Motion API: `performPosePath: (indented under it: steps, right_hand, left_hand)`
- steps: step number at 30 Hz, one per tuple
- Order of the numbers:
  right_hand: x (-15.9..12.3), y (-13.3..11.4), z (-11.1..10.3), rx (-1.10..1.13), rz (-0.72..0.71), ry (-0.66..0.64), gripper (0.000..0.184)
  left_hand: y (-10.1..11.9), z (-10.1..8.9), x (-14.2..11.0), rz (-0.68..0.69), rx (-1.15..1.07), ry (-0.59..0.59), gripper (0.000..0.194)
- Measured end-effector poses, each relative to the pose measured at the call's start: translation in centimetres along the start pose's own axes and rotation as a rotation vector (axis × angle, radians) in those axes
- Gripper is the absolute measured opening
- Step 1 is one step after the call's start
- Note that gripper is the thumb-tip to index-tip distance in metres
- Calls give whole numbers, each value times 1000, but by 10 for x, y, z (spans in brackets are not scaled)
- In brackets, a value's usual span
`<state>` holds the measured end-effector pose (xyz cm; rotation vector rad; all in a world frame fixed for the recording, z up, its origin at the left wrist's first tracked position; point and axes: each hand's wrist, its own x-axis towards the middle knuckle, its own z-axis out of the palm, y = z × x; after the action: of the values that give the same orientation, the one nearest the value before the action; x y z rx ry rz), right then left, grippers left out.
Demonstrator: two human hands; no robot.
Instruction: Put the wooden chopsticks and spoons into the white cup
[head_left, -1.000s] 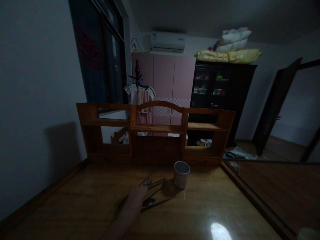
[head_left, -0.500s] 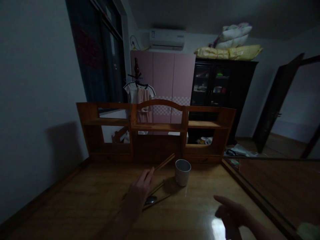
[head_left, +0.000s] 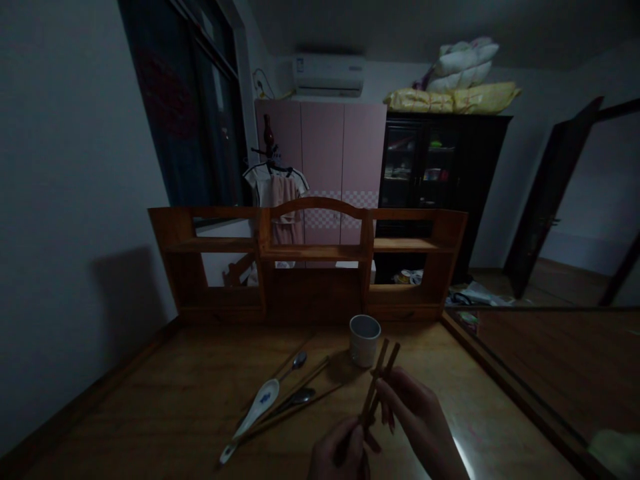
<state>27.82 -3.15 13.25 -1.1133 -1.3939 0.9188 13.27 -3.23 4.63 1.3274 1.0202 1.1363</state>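
A pair of wooden chopsticks (head_left: pixel 385 353) is tilted up in front of me, between both hands. My left hand (head_left: pixel 343 448) is closed around their lower end, and my right hand (head_left: pixel 415 407) pinches them higher up. Just beyond the tips stands a grey cup (head_left: pixel 364 341), upright, its inside dark. To the left on the wooden table lie a white spoon with a blue mark (head_left: pixel 263 398), a metal spoon (head_left: pixel 299 361) and a second metal spoon (head_left: pixel 303 396). More thin sticks, which look like chopsticks (head_left: pixel 317 367), lie among them.
A wooden shelf unit (head_left: pixel 315 253) borders the table's (head_left: pixel 165 393) back edge. A raised strip (head_left: pixel 493 363) runs along the right side, and a wall (head_left: pixel 75 267) closes off the left. Farther back stand a pink wardrobe (head_left: pixel 323 147) and a dark cabinet (head_left: pixel 450 173).
My left hand has drawn back toward me and to the right with the chopsticks. My right hand has come in and taken hold of them. The white spoon is now uncovered.
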Motion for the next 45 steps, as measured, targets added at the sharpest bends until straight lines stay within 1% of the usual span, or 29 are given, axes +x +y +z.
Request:
performPosePath:
  steps: [3,6,9,11,13,15,18,21,24,28,30,32,34,36,38,40,41,43,45]
  right_hand:
    - [1,2,-2,-38,-1,-6,29]
    - [2,3,-1,-48,15,-30,29]
    - [2,3,0,-50,16,-46,27]
    - [2,2,0,-56,0,-52,26]
    - [0,1,0,-66,-35,-60,23]
    - [-1,-2,-1,-82,-87,-68,19]
    - [-3,-8,-1,-111,-180,-74,13]
    - [-4,-11,-1,-136,-254,-100,10]
    - [-4,-11,0,-168,-288,-122,9]
    - [-5,-7,2,-148,-240,-126,12]
    - [-4,-6,5,-106,-194,-104,13]
    - [1,-2,8,-29,-142,-68,15]
    - [9,8,12,91,-83,-30,18]
    - [19,26,13,227,-7,-8,25]
    - [28,52,14,328,108,1,37]
    - [34,81,14,375,232,35,49]
    - [35,94,15,387,290,64,53]
    - [34,114,17,432,383,88,55]
    - [32,125,21,499,446,66,52]
  left_hand:
    - [11,2,-4,-57,-135,-86,55]
    - [21,4,-8,-94,-246,-125,54]
    - [27,4,-9,-108,-289,-104,48]
    - [29,2,-7,-106,-274,-72,43]
    - [30,-1,-5,-94,-249,-39,39]
    - [30,-4,-2,-73,-242,-30,37]
    - [28,-10,2,-35,-259,-40,36]
    - [23,-14,4,0,-246,-22,36]
    - [15,-15,7,17,-245,7,35]
    - [6,-12,9,9,-250,62,36]
    - [5,-11,8,-15,-190,72,35]
    - [6,-14,5,-47,-137,72,36]
    - [8,-25,3,-45,-74,97,39]
    - [8,-47,3,3,62,193,42]
    - [5,-77,5,33,277,355,40]
    - [-1,-109,8,72,463,501,37]
    - [-5,-124,10,71,523,510,36]
    - [-15,-147,12,57,642,448,34]
    - [-24,-160,13,56,771,393,32]
